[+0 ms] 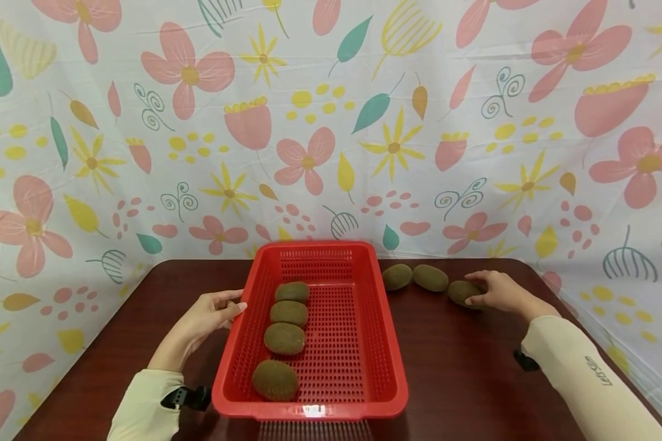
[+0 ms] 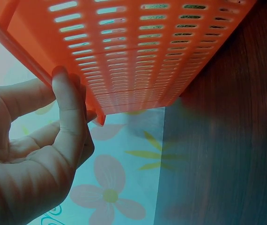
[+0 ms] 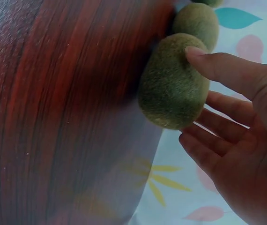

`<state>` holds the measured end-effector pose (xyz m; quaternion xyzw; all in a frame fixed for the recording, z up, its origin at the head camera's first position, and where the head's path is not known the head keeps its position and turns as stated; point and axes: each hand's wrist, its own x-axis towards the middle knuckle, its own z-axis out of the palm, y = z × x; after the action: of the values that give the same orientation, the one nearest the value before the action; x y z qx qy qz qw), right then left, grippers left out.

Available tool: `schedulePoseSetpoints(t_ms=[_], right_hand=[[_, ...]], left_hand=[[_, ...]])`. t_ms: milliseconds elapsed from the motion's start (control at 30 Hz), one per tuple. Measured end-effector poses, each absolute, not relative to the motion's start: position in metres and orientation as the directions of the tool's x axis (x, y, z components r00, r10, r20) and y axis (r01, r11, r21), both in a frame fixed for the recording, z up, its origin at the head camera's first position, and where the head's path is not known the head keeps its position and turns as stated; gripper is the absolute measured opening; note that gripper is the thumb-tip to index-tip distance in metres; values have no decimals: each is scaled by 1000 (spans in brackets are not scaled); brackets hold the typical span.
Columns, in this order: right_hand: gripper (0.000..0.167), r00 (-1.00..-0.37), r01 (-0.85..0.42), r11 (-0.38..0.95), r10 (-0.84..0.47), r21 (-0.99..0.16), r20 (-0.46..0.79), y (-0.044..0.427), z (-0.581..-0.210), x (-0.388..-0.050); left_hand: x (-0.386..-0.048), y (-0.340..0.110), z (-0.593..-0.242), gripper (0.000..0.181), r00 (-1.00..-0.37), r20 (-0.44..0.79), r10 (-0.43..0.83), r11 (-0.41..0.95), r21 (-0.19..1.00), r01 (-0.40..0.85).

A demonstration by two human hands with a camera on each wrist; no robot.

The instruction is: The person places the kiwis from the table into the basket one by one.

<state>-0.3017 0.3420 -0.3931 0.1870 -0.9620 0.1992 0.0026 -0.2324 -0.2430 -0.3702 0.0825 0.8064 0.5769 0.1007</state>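
Floral cloth (image 1: 320,92) behind dark-brown table (image 1: 458,367)

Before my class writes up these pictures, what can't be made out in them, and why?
Head view: any wording on the white label of the red basket; too small and blurred.
Left wrist view: most of the kiwis inside; the basket's wall hides them, leaving glimpses through its slots.
Right wrist view: some fingertips of the right hand, hidden behind the kiwi under its thumb.
Right wrist view: the farthest kiwi, cut off by the top edge.
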Motion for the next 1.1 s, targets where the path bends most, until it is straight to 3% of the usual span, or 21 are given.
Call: schedulePoseSetpoints(t_ms=[1100], right_hand=[[61, -920, -390, 826, -368, -407, 135, 349, -396, -305]], left_hand=[[-233, -244, -372, 53, -964, -51, 260, 326, 945, 38]])
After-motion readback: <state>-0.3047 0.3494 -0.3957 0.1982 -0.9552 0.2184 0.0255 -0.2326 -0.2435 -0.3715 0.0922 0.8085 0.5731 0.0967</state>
